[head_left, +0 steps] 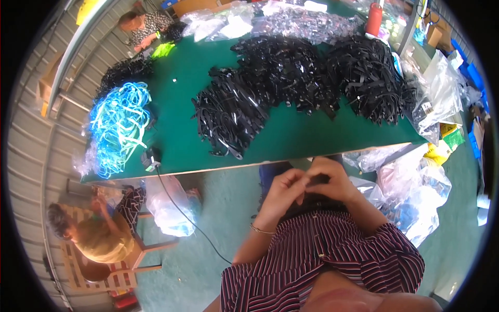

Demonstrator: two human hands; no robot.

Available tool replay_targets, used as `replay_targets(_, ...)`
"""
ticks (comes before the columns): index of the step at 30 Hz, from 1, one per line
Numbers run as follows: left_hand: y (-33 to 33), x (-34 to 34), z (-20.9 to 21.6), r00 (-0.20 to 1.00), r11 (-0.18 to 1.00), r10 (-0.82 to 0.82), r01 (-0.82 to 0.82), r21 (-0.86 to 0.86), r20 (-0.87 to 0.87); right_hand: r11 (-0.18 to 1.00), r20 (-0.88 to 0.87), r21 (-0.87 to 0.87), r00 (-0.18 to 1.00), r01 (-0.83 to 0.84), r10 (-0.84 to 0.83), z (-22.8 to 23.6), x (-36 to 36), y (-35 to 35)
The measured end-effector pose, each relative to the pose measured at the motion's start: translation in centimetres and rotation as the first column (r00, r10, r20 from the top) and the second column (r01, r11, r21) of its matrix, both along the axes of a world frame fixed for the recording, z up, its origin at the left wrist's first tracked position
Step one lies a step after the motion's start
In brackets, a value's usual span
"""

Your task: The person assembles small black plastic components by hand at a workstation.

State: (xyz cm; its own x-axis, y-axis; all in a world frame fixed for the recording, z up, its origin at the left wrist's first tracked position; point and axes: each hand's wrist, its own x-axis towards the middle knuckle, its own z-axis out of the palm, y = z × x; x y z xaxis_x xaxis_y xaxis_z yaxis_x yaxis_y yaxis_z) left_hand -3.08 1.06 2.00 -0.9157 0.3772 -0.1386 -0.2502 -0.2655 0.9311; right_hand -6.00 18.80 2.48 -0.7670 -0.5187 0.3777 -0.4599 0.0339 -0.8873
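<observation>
Hands meet just below the near edge of the green table (291, 136), in front of the wearer's striped shirt (332, 255). Left hand (283, 190) is curled, fingers bent inward and pressed toward the right hand; a thin bracelet (260, 229) sits on its wrist. Right hand (332, 179) is cupped, fingers folded over, closing on a small black strap (317, 180) held between the two hands. Only a short dark part of the strap shows; how much each hand pinches cannot be told exactly, but both are in contact with it.

On the table, well apart from the hands, lie three large heaps of black straps: a near heap (228, 112), a middle heap (283, 70) and a right heap (371, 83). A heap of light blue cords (118, 125) lies at the left end, with a smaller black heap (125, 70) behind it. A small black device (150, 157) sits at the table's near edge, its cable (189, 221) hanging to the floor. Clear plastic bags (416, 192) lie just right of the hands; more bags (291, 21) lie at the far side. A red spool (373, 20) stands at the far right.

One seated person (99, 234) is at lower left, another person (143, 26) at the far left corner
</observation>
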Motion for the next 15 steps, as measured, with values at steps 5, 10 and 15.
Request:
replay_targets(5, -1.0, -0.7, 0.8, 0.998, 0.999, 0.029, -0.031, -0.037, -0.055, 0.983, -0.05, -0.076, 0.984, 0.168, -0.172, 0.4, -0.7, -0.7)
replay_targets(10, -1.1, -0.9, 1.6, 0.987, 0.985, 0.083, -0.103, -0.141, -0.14, 0.975, -0.075, -0.14, 0.98, 0.175, -0.187, 0.7, -1.3, -1.3)
replay_targets(15, -1.4, -0.8, 1.5, 0.995, 0.998, 0.069, -0.069, 0.009, -0.076, 0.96, 0.124, -0.255, 0.989, 0.115, -0.085, 0.6, -1.1, -1.2)
